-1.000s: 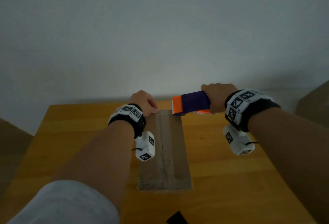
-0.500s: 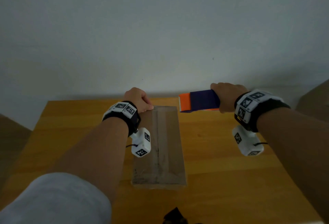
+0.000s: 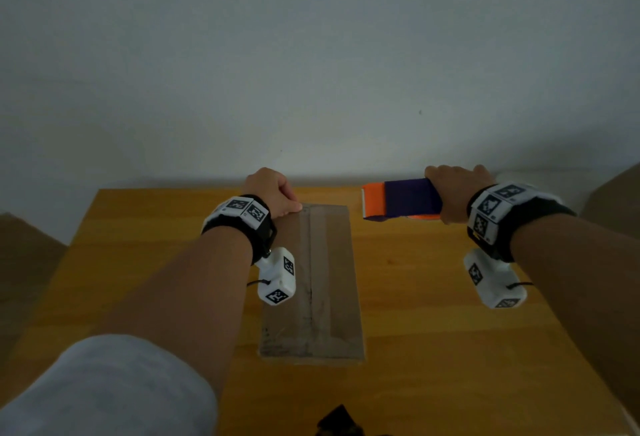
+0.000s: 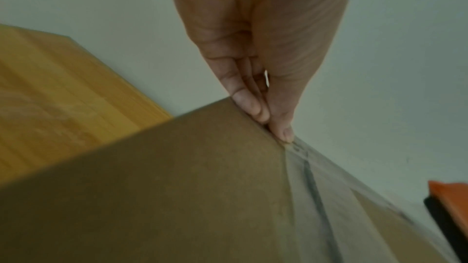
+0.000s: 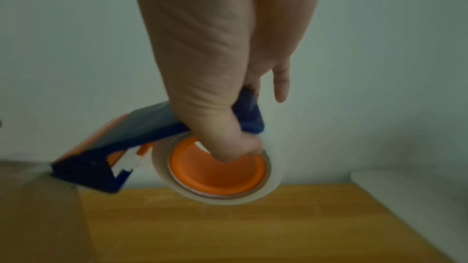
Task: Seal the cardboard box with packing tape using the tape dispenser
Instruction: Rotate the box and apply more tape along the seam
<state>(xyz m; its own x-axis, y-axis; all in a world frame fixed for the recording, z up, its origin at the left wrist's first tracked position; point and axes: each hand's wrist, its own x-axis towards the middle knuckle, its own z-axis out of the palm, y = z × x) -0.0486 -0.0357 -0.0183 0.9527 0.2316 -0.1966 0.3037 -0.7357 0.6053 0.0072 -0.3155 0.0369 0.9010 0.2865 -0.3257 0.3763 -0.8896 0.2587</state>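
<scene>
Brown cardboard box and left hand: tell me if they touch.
Touching. The left wrist view shows the left hand's fingertips pressed on the brown cardboard box's far edge.

We reach both forearms forward, each wrist wrapped in a black band with white marker blocks. Our left hand (image 3: 273,189) sits with fingers curled and bunched, the thumb and fingertips (image 4: 255,107) pressing at the far edge of the flat brown cardboard box (image 3: 332,279). Our right hand (image 3: 457,193) is held off to the right, knuckles up, its grip wrapped round the blue and orange plastic tape dispenser (image 3: 398,200), thumb (image 5: 228,147) hooked into the roll's orange core.
</scene>
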